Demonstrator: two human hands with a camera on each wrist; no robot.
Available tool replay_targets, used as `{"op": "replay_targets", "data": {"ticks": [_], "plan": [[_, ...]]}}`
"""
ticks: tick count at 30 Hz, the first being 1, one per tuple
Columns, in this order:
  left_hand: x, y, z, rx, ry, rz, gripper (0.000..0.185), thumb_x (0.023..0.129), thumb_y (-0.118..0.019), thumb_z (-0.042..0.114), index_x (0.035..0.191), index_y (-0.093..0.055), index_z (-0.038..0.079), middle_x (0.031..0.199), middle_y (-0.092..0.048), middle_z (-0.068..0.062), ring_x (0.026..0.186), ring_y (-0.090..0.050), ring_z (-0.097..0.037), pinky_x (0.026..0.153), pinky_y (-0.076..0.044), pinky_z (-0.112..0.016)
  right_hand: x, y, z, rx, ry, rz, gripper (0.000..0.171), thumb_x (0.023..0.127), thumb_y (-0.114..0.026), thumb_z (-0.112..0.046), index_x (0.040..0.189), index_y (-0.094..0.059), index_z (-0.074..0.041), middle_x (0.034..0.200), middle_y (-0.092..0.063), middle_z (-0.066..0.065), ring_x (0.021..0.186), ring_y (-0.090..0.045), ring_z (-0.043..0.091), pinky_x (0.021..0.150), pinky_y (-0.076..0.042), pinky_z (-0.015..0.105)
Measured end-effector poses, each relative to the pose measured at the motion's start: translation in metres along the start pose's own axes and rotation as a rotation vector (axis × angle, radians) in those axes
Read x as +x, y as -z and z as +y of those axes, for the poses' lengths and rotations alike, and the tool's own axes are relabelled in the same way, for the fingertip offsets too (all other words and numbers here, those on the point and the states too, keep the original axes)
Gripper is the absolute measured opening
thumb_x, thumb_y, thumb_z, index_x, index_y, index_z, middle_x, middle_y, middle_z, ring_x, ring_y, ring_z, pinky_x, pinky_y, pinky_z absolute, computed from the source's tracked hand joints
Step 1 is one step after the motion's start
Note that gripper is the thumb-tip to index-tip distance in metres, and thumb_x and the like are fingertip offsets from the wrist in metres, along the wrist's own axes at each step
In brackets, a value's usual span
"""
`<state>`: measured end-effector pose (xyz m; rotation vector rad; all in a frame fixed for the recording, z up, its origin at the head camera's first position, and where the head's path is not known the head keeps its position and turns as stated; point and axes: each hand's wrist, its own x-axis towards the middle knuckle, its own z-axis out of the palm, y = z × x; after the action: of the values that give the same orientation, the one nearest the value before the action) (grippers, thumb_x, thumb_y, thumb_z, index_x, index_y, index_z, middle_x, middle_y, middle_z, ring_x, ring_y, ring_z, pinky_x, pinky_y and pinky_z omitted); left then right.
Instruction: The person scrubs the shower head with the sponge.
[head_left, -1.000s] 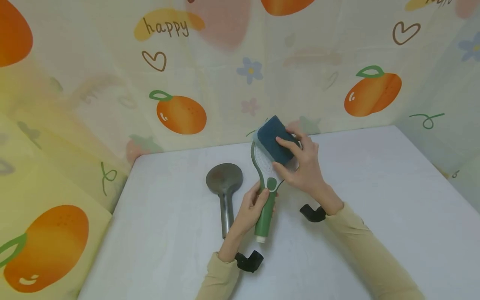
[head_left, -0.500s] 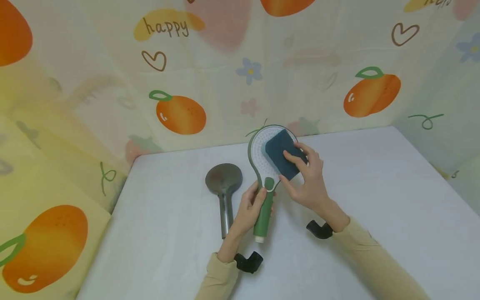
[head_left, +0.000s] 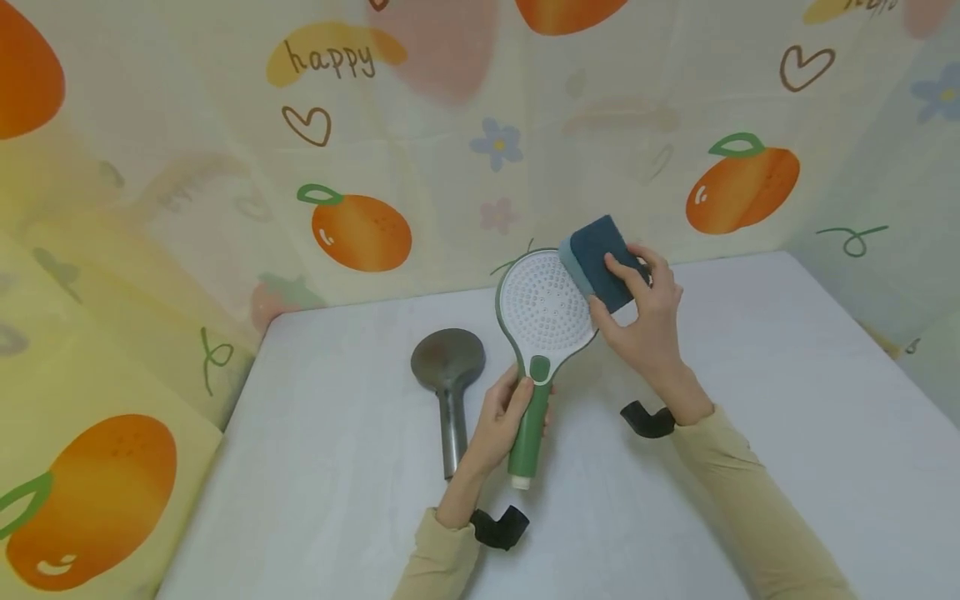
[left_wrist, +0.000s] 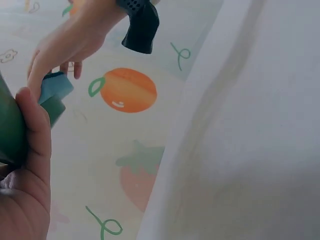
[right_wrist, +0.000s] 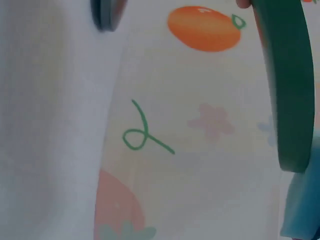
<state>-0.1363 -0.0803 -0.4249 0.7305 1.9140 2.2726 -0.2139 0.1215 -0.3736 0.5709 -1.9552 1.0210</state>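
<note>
My left hand [head_left: 501, 417] grips the green handle of a shower head [head_left: 546, 304], thumb on the front just under its green button. The white nozzle face is turned up toward the head camera. My right hand [head_left: 643, 312] pinches a blue two-layer sponge [head_left: 603, 262], dark on the outer side and lighter beneath, at the upper right rim of that face. In the left wrist view the lighter layer of the sponge [left_wrist: 56, 86] shows below the right hand. The right wrist view catches the green back of the shower head [right_wrist: 290, 90] with the sponge [right_wrist: 304, 205] against its end.
A second shower head [head_left: 448, 360], dark grey, lies on the white table [head_left: 330, 467] left of my left hand. Behind the table hangs a cloth [head_left: 450, 183] printed with oranges. Black curved pieces [head_left: 501, 527] are worn at both wrists.
The sponge in my right hand has gone down across the nozzle face, then up and right to its rim, uncovering most of the face. My left hand holds the shower head nearly still.
</note>
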Motion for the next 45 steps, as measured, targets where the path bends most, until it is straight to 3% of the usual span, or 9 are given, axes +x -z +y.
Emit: {"op": "replay_targets", "data": {"ticks": [3, 9, 12, 19, 28, 38, 42, 45], "plan": [[0.0, -0.001, 0.001, -0.004, -0.012, 0.008, 0.035, 0.102, -0.035, 0.018, 0.128, -0.042, -0.003, 0.095, -0.058, -0.011, 0.062, -0.057, -0.017, 0.052, -0.052, -0.03, -0.008, 0.001, -0.003, 0.003, 0.014, -0.004, 0.044, 0.075, -0.066, -0.021, 0.115, -0.063, -0.004, 0.128, -0.045, 0.021, 0.11, -0.041, 0.039, 0.076, -0.021, 0.052], [0.001, 0.002, 0.003, 0.005, -0.046, 0.043, 0.034, 0.102, -0.033, 0.021, 0.12, -0.045, -0.006, 0.093, -0.058, -0.011, 0.061, -0.057, -0.022, 0.052, -0.052, -0.034, -0.039, -0.007, -0.027, -0.017, 0.217, -0.091, 0.043, 0.08, -0.062, -0.03, 0.114, -0.064, -0.003, 0.125, -0.046, 0.027, 0.106, -0.044, 0.043, 0.07, -0.026, 0.052], [0.001, 0.004, 0.001, -0.001, -0.045, 0.041, 0.036, 0.102, -0.033, 0.023, 0.118, -0.045, -0.006, 0.093, -0.058, -0.009, 0.061, -0.057, -0.02, 0.052, -0.052, -0.036, -0.043, -0.009, -0.033, -0.005, 0.265, -0.116, 0.042, 0.082, -0.06, -0.03, 0.114, -0.064, -0.003, 0.123, -0.047, 0.028, 0.104, -0.045, 0.043, 0.068, -0.026, 0.051], [0.0, 0.003, 0.002, 0.002, -0.006, 0.015, 0.036, 0.103, -0.031, 0.019, 0.127, -0.041, -0.006, 0.096, -0.056, -0.009, 0.063, -0.058, -0.016, 0.054, -0.053, -0.034, -0.021, -0.011, -0.014, -0.019, 0.157, -0.064, 0.042, 0.077, -0.064, -0.025, 0.114, -0.065, -0.005, 0.126, -0.049, 0.022, 0.109, -0.044, 0.039, 0.073, -0.023, 0.053], [0.0, 0.004, -0.001, -0.01, 0.023, -0.034, 0.035, 0.102, -0.032, 0.016, 0.13, -0.038, -0.006, 0.095, -0.055, -0.01, 0.064, -0.057, -0.014, 0.054, -0.052, -0.032, -0.007, -0.019, -0.006, -0.008, 0.034, -0.002, 0.044, 0.075, -0.071, -0.016, 0.116, -0.063, -0.002, 0.125, -0.044, 0.025, 0.108, -0.04, 0.04, 0.084, -0.026, 0.052], [0.002, 0.004, -0.001, -0.023, -0.007, -0.054, 0.03, 0.102, -0.03, 0.012, 0.118, -0.042, -0.01, 0.086, -0.055, -0.018, 0.057, -0.055, -0.021, 0.051, -0.051, -0.029, -0.026, -0.029, -0.032, 0.103, 0.219, -0.17, 0.041, 0.084, -0.061, -0.033, 0.11, -0.063, -0.001, 0.122, -0.042, 0.029, 0.111, -0.039, 0.042, 0.087, -0.034, 0.054], [0.001, 0.004, -0.001, -0.004, 0.022, -0.063, 0.03, 0.102, -0.032, 0.012, 0.122, -0.042, -0.008, 0.09, -0.056, -0.014, 0.06, -0.056, -0.021, 0.051, -0.051, -0.029, -0.014, -0.029, -0.023, 0.082, 0.198, -0.127, 0.039, 0.078, -0.068, -0.024, 0.109, -0.064, -0.002, 0.123, -0.042, 0.029, 0.11, -0.039, 0.043, 0.087, -0.031, 0.055], [0.001, 0.002, -0.001, 0.013, 0.042, -0.074, 0.032, 0.102, -0.033, 0.014, 0.126, -0.041, -0.005, 0.091, -0.056, -0.014, 0.062, -0.056, -0.019, 0.052, -0.051, -0.028, -0.003, -0.027, -0.013, 0.042, 0.117, -0.068, 0.039, 0.074, -0.072, -0.016, 0.11, -0.063, -0.002, 0.125, -0.042, 0.028, 0.11, -0.038, 0.041, 0.086, -0.032, 0.053]]}}
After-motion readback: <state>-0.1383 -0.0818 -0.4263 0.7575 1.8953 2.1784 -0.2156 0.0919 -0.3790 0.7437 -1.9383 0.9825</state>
